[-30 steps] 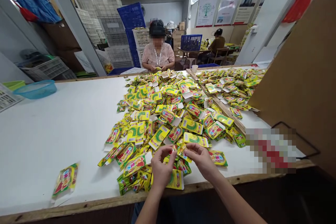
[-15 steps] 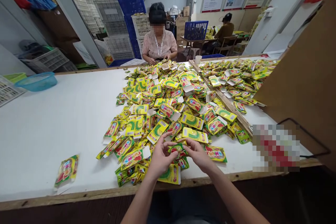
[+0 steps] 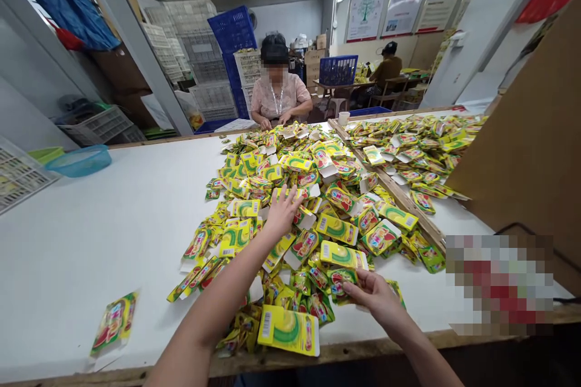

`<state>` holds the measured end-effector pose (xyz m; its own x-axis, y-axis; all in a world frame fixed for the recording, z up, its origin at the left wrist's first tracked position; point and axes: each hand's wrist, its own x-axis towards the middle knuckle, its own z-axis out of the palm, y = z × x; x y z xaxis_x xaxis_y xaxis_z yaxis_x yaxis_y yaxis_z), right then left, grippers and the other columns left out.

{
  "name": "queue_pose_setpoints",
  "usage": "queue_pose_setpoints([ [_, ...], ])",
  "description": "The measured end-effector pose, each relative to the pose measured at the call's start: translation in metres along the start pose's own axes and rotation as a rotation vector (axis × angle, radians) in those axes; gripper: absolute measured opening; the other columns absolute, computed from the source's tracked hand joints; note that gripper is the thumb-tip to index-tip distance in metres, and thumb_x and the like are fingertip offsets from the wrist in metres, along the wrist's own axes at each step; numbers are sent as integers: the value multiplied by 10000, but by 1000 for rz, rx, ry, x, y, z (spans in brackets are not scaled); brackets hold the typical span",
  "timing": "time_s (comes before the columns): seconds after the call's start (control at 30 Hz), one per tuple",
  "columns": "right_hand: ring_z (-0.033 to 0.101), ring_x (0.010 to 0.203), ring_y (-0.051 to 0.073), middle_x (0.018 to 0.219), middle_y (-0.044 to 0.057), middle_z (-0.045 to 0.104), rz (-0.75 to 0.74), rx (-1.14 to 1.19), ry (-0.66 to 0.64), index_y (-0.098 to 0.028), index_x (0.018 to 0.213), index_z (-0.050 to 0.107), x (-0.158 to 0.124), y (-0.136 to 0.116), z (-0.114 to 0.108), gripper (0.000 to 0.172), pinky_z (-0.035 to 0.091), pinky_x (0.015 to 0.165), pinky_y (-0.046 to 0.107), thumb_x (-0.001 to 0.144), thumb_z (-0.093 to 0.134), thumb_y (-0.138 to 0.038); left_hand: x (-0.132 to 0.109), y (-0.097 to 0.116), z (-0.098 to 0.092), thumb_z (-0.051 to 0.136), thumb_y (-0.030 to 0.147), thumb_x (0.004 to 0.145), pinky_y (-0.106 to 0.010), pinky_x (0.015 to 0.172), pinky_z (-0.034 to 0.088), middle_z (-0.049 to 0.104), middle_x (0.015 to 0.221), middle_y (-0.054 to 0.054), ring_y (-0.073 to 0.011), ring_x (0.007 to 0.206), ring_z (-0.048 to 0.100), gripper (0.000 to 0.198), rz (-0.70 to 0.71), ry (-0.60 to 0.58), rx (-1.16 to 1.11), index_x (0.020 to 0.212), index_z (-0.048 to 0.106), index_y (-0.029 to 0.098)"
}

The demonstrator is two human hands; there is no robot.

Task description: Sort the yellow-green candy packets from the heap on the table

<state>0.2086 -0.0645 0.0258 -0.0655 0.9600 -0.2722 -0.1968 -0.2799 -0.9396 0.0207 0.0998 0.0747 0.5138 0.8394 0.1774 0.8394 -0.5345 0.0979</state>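
My left hand (image 3: 281, 214) is stretched over the middle of the pile, fingers apart. Its fingertips lie at a yellow printed box (image 3: 308, 191); whether they press on it I cannot tell. Lower right, my right hand (image 3: 376, 296) pinches a small green sachet (image 3: 340, 285) with a watermelon-red print between thumb and fingers. Just behind that sachet lies a yellow box with a green curve (image 3: 344, 254). Nearest to me, another yellow box (image 3: 289, 331) rests at the table's front edge, with several small green sachets (image 3: 320, 306) above it.
One box with its flap open (image 3: 114, 323) lies apart on the white table (image 3: 136, 224). A wooden strip (image 3: 399, 193) divides the pile from a second heap (image 3: 417, 139). A blue basket (image 3: 79, 160) stands far left, a brown board (image 3: 521, 133) right. Across sits a person (image 3: 281, 97).
My left hand has left the sachet and reached forward over the pile. My right hand has moved right and down, still with a green sachet. The view has tilted up slightly.
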Motion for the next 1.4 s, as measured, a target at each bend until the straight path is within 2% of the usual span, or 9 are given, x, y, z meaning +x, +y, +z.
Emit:
queue_pose_setpoints([
  [0.17,682,747,235,817,54,724,-59,-80,132,-175,832,677,2,13,-14,415,560,687,367,572,756,-490,12,-6,8,651,116,670,-474,1087,142,540,1170,-87,-292,1230,372,495,23,5,-22,1127,511,247],
  [0.3,670,751,252,786,62,719,-230,-125,360,-180,770,666,1,-2,-20,404,557,678,365,540,765,-497,-18,9,-1,585,287,765,-426,952,347,527,1141,-120,-283,1090,478,477,-125,101,-62,1203,418,199],
  [0.4,652,802,235,847,73,710,-474,-113,455,-187,840,652,-4,-29,-1,365,540,725,343,623,725,-471,-55,33,-4,622,358,723,-344,830,430,580,1050,-79,-256,986,553,527,-160,138,-262,1189,418,217],
  [0.5,637,816,205,898,63,692,-643,-144,425,-199,908,639,-5,-51,27,291,524,742,320,704,677,-403,-91,58,-2,632,430,696,-314,757,459,625,957,-50,-240,886,603,481,-170,196,-465,1113,478,244],
  [0.6,605,729,169,840,48,680,-708,-393,332,-199,894,665,-3,-62,44,211,498,672,281,729,651,-329,-115,73,2,624,431,696,-324,749,472,633,976,-61,-248,891,608,463,-234,319,-515,1093,491,235],
  [0.73,527,582,128,686,20,657,-581,-652,130,-185,869,705,-2,-70,40,207,437,544,240,693,655,-281,-126,74,8,645,365,670,-347,759,474,631,991,-80,-265,911,597,443,-273,388,-471,1072,519,228],
  [0.9,425,474,82,544,-21,557,-398,-586,-133,-153,785,721,-2,-83,23,196,351,425,190,635,682,-272,-129,78,14,636,293,673,-348,763,473,624,951,-72,-255,893,590,401,-233,464,-474,1058,534,241],
  [1.27,456,563,90,699,2,487,-471,-795,-97,-173,742,729,-10,-99,33,153,380,482,191,629,627,-191,-132,87,13,591,246,735,-298,690,482,618,876,-49,-196,794,588,388,-105,844,-266,1110,508,194],
  [1.4,512,624,129,698,20,526,-543,-871,-86,-187,713,719,-14,-99,39,142,426,547,223,639,599,-178,-136,88,14,569,249,752,-287,657,476,616,815,-37,-181,733,586,340,-117,918,-202,1086,532,198],
])
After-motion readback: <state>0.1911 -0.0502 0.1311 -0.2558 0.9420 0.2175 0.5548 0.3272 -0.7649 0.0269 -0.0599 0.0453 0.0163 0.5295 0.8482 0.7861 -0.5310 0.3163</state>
